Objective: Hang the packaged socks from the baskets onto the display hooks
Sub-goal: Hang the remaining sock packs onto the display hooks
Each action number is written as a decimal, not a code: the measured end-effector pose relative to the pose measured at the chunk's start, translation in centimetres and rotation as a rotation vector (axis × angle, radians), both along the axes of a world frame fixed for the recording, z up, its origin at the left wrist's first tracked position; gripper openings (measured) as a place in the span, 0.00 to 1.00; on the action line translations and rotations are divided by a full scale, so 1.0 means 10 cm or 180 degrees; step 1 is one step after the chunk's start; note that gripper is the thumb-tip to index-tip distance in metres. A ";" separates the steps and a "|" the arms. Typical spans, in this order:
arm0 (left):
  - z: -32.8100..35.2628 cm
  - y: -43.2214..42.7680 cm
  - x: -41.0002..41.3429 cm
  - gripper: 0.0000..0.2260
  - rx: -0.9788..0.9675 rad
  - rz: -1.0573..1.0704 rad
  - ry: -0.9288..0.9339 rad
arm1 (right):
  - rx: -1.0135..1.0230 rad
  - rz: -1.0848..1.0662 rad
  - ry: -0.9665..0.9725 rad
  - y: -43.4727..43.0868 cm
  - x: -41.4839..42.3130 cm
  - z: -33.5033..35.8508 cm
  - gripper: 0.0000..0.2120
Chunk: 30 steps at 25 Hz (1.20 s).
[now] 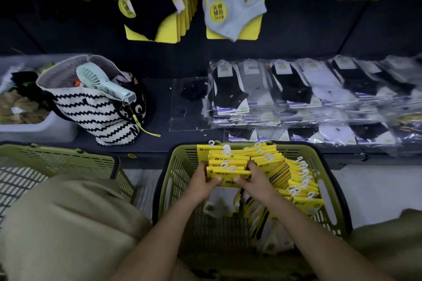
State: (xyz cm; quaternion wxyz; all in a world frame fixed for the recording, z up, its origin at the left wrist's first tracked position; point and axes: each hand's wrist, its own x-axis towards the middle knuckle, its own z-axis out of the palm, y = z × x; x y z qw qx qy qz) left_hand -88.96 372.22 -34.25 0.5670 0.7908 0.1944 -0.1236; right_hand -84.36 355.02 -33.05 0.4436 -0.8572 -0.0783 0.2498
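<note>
Gripped between the left hand (202, 186) and the right hand (257, 180), a bundle of yellow sock packs (228, 172) is held inside the green basket (170, 180), at its far end. It is best lifted level and squeezed evenly, so that no pack is dropped.

Your hands (228, 183) grip matt yellow card sock packs (228, 170) inside the slotted green plastic basket (328, 189); beyond them lie glossy film-wrapped socks (296, 89).

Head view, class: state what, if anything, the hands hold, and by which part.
A bundle of yellow-carded sock packs: the left hand grips its left end, the right hand its right end.
</note>
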 end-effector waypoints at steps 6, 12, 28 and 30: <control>0.55 -0.08 0.14 0.22 -0.0414 0.0064 -0.0655 | 0.0851 -0.0412 -0.0190 -0.16 0.21 0.53 0.25; 1.25 -0.13 0.44 0.23 -0.0911 0.0213 -0.1188 | 0.1663 -0.0815 -0.0423 -0.06 0.43 1.18 0.09; 2.76 -0.02 1.04 0.19 -0.1638 0.0108 -0.2175 | 0.2261 -0.0367 -0.1380 -0.10 0.95 2.82 0.06; 3.00 0.01 1.13 0.13 -0.1535 0.0163 -0.2362 | 0.2240 -0.0403 -0.1529 -0.07 1.01 3.01 0.06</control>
